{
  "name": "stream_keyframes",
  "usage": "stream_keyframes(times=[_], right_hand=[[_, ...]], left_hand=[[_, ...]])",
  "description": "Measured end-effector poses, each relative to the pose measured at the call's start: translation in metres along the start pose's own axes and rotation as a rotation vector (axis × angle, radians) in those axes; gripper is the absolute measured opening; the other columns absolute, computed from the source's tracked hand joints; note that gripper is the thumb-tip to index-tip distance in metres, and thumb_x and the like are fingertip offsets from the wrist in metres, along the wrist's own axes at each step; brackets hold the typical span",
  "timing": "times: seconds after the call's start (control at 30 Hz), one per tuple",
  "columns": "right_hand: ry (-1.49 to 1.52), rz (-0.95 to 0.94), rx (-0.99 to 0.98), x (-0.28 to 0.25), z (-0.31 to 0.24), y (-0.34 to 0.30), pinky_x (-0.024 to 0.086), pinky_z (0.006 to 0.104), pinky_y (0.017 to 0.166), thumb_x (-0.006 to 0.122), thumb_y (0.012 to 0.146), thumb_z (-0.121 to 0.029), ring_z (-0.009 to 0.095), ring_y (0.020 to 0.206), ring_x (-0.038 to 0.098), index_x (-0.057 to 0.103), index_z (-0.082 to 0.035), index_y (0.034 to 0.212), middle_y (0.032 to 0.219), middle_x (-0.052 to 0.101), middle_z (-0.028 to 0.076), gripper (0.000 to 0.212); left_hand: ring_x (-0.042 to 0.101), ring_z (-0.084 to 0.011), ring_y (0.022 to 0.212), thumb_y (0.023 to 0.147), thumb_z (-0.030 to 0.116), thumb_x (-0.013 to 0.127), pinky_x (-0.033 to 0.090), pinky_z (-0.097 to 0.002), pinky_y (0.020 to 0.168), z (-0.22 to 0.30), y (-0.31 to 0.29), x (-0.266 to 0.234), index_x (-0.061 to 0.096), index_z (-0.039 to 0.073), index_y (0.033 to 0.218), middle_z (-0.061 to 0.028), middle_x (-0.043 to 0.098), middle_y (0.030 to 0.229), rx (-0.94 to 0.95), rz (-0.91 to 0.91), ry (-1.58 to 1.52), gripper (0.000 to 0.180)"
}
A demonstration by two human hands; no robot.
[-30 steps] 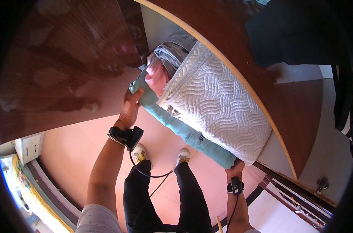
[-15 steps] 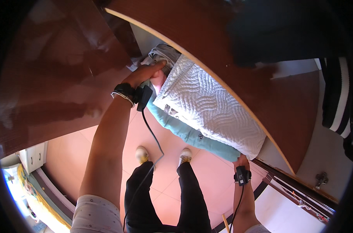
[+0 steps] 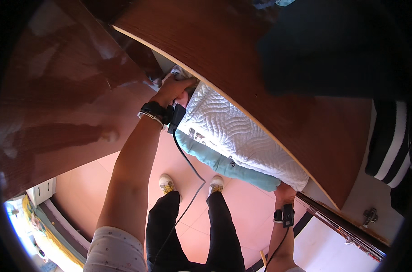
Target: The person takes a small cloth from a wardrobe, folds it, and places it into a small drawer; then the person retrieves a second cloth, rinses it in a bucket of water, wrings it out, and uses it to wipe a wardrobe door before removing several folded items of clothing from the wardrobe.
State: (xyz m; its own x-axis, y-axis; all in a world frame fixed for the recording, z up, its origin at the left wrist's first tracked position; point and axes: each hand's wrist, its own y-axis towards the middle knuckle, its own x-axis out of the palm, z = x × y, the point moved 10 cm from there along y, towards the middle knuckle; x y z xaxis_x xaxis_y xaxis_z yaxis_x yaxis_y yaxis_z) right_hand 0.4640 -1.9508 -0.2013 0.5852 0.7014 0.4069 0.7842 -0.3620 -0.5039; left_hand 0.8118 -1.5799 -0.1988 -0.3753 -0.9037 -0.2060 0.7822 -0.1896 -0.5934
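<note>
A folded white quilt (image 3: 233,124) with a wavy stitched pattern lies on a folded teal quilt (image 3: 224,161), the two stacked in a cupboard opening beneath a brown wooden board. At the stack's far left end my left hand (image 3: 173,88) is closed around the edge, thumb reaching toward the board. Some grey, crumpled fabric (image 3: 181,71) shows just beyond that hand. My right hand (image 3: 285,192) grips the near right corner of the teal quilt from below; its fingertips are hidden under the bedding. Both wrists carry a black strapped device with a cable.
The brown board (image 3: 242,68) slants over the stack, its pale edge close to my left hand. A glossy brown door (image 3: 56,109) stands at left. A metal hinge (image 3: 370,216) and black-and-white striped cloth (image 3: 389,140) are at right. My shoes (image 3: 167,183) are on the tiled floor.
The quilts sit slightly further under the board, with less of the white top showing. My left hand has come closer to the board's edge. Both hands keep their hold.
</note>
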Motion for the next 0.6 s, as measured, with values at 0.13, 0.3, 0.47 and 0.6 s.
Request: stream_keyframes(times=[0.13,0.3,0.47,0.6], right_hand=[[0.469,-0.011,0.078,0.025,-0.019,-0.002,0.030,0.0434,0.102,0.055,0.084,-0.039,0.026,0.120,0.042,0.045,-0.008,0.126,0.129,0.048,0.008,0.053],[0.177,0.165,0.172,0.021,-0.010,0.018,0.041,0.0404,0.094,0.055,0.087,-0.028,0.023,0.109,0.052,0.047,-0.010,0.124,0.119,0.055,0.006,0.041],[-0.038,0.110,0.039,0.071,-0.041,0.004,0.044,0.0390,0.091,0.055,0.087,-0.021,0.021,0.108,0.052,0.039,-0.012,0.129,0.122,0.051,0.005,0.046],[-0.185,0.096,-0.007,0.119,-0.063,-0.036,0.043,0.0373,0.093,0.054,0.085,-0.005,0.023,0.111,0.049,0.032,-0.012,0.131,0.125,0.047,0.009,0.052]], left_hand=[[0.046,-0.0124,0.042,0.069,0.022,0.069,0.034,-0.0263,0.040,0.027,-0.006,0.003,0.057,-0.006,0.094,-0.0074,0.056,0.058,0.136,0.079,0.074,0.039],[0.054,-0.0139,0.052,0.071,0.020,0.068,0.041,-0.0280,0.046,0.022,-0.011,-0.003,0.057,-0.008,0.091,-0.0107,0.059,0.064,0.211,0.122,-0.183,0.036],[0.055,-0.0158,0.056,0.073,0.022,0.067,0.043,-0.0292,0.050,0.047,-0.052,-0.001,0.056,-0.007,0.089,-0.0125,0.060,0.069,0.292,0.100,-0.053,0.035],[0.060,-0.0162,0.061,0.076,0.017,0.066,0.047,-0.0282,0.052,0.041,-0.105,0.004,0.053,-0.005,0.099,-0.0124,0.063,0.075,0.412,0.023,-0.045,0.035]])
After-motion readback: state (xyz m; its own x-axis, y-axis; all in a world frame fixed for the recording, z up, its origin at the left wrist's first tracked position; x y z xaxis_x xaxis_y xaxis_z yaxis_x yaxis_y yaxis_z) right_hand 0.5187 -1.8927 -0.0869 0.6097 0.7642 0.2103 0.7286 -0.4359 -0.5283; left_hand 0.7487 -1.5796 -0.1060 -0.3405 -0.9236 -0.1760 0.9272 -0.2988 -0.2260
